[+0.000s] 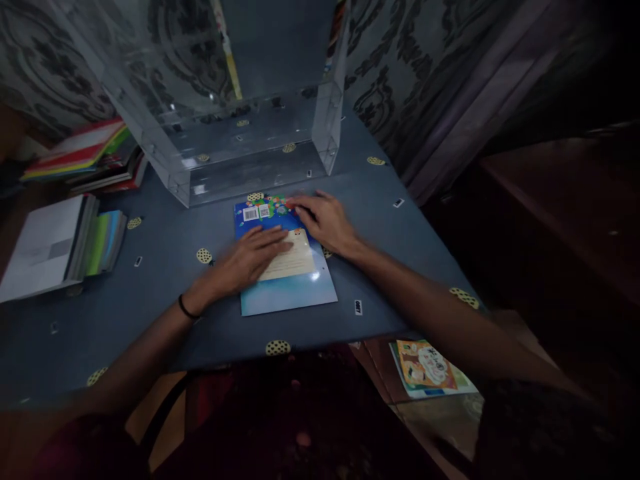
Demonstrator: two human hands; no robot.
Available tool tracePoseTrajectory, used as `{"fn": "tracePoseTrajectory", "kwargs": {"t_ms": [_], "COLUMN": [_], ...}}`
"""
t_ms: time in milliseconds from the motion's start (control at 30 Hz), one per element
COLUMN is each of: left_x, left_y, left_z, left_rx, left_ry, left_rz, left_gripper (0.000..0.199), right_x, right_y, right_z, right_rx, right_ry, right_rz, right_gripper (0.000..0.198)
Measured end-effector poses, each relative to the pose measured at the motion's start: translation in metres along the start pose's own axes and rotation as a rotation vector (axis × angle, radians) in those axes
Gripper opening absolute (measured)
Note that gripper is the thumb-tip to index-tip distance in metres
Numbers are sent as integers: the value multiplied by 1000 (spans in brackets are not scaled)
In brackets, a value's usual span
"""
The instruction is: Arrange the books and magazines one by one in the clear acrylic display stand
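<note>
A thin blue book [285,297] lies in front of me, with a barcode near its far edge and a cream text panel in the middle. My left hand [255,257] rests on the book's left half, palm down with fingers stretched out. At the book's far right corner, my right hand [326,220] has its fingers on the cover. Those fingers are somewhat bent but apart, and nothing is gripped in them. Part of the cover is hidden under both hands.
A clear acrylic shelf [255,175] stands behind the book on the blue tablecloth [380,260]. To the left are stacked books [40,240] and a pile of colourful books [90,147]. More booklets [427,365] lie lower down, beyond the table's near right edge.
</note>
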State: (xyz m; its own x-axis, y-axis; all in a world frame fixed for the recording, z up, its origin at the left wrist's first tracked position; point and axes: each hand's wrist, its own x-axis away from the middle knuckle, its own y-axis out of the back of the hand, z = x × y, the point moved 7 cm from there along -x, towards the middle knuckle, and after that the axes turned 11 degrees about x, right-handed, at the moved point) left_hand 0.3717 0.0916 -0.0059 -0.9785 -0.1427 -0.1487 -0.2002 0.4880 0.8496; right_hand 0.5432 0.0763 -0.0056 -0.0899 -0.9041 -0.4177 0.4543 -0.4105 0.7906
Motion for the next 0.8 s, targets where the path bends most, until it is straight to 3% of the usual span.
{"fn": "tracePoseTrajectory", "kwargs": {"t_ms": [67,133,233,333,467,800], "left_x": [7,12,13,13,13,14], "left_y": [6,7,7,7,6,5], "left_z": [17,25,26,24,23,24], "left_rx": [-12,-12,-17,-27,-27,-100], "left_ry": [45,57,41,38,35,22], "left_rz": [-69,-93,-122,-123,-100,-86], "left_gripper": [39,38,38,38,39,40], "right_x": [16,38,81,110,120,155], "right_y": [12,13,-5,-28,-29,21], "right_z": [25,68,143,176,161,74], "right_rx": [-7,-39,-102,-20,43,122], "right_ry": [-11,136,562,698,581,262], "right_rz": [-117,-113,106,336,440,262], "right_gripper": [32,33,32,34,48,57]}}
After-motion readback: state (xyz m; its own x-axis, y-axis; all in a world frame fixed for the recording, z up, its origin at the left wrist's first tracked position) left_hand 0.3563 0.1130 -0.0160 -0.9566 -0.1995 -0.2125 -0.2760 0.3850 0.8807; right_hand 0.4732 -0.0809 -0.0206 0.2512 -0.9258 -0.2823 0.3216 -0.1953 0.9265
